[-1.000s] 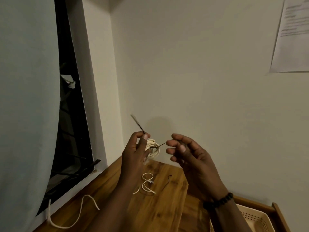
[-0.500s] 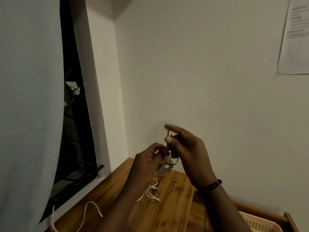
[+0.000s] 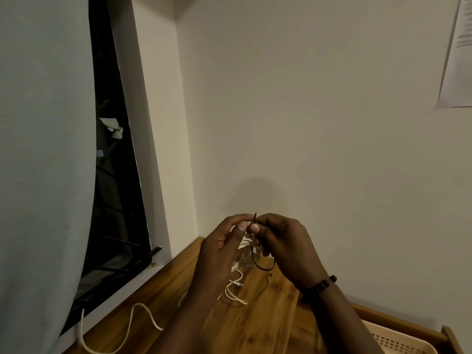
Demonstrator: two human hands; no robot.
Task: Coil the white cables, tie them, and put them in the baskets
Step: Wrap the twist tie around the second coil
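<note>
A small coil of white cable hangs between my two hands above the wooden table. My left hand holds the coil and pinches the dark twist tie at its upper end. My right hand pinches the same tie from the other side, thumb against thumb. The tie loops down below the coil. A cream basket shows at the bottom right corner.
Another white cable and a spare dark tie lie on the table under my hands. A longer white cable trails by the window sill at left. A curtain hangs at left; a paper is on the wall.
My hands have come together and both ends of the tie now meet above the coil. The view has tilted a little upward.
</note>
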